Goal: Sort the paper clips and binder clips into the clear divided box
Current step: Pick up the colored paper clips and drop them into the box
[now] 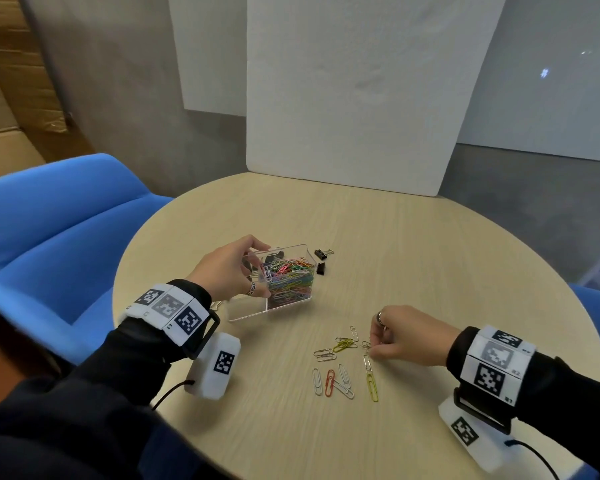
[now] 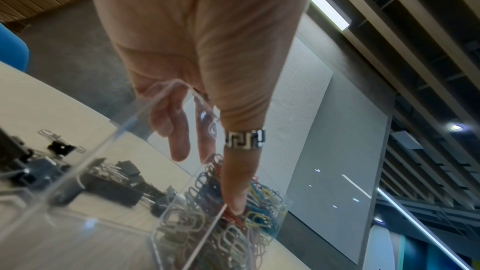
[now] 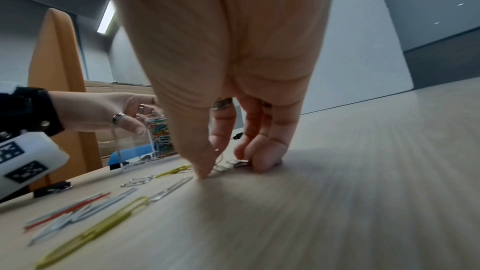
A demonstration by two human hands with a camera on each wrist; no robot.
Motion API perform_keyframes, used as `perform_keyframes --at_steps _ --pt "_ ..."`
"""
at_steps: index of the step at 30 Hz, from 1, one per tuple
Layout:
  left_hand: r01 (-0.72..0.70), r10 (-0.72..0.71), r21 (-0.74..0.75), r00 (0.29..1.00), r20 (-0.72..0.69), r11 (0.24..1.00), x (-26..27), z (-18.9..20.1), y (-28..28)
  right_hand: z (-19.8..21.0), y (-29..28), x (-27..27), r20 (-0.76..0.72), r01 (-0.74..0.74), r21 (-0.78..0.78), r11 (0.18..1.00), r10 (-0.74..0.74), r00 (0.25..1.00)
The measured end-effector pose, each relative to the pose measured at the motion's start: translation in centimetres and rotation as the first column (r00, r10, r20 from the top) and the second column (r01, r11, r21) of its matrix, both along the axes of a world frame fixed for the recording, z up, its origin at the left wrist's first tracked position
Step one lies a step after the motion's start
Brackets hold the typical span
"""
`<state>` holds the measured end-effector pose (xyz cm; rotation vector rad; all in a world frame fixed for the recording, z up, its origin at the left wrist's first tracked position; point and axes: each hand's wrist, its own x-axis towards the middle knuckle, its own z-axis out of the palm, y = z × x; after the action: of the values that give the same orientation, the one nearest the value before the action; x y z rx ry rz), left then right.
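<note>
My left hand point(image 1: 257, 271) grips the clear divided box point(image 1: 250, 311) near the table's middle, thumb point(image 2: 233, 182) on the near wall and fingers over the far wall. One compartment is packed with coloured paper clips point(image 1: 290, 278); black binder clips point(image 2: 111, 188) lie in another. Two binder clips point(image 1: 322, 260) lie on the table just right of the box. My right hand point(image 1: 373, 344) is down on the table with curled fingers, thumb point(image 3: 202, 167) and forefinger pinching a silver paper clip point(image 3: 221, 157). Several loose paper clips point(image 1: 342, 372) lie left of it.
The round wooden table point(image 1: 465, 258) ends close on my near side. A blue chair point(image 1: 49, 230) stands at the left, another blue seat point(image 1: 596, 306) at the right. White foam boards point(image 1: 354, 98) lean behind the table. A metal clip point(image 1: 217, 304) peeks out under my left wrist.
</note>
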<state>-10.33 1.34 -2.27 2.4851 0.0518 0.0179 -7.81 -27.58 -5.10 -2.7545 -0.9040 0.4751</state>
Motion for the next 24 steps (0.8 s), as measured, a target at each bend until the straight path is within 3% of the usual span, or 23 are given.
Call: perform_keyframes --at_steps 19,24 --pt "0.002 -0.002 0.006 1.0 -0.002 1.0 0.0 0.0 0.0 0.4 0.7 -0.2 -0.089 0.08 0.125 0.989 -0.069 0.994" --pt "0.002 -0.002 0.014 1.0 0.003 1.0 0.0 0.0 0.1 3.8 2.2 1.2 -0.117 0.14 0.333 0.932 -0.106 0.987"
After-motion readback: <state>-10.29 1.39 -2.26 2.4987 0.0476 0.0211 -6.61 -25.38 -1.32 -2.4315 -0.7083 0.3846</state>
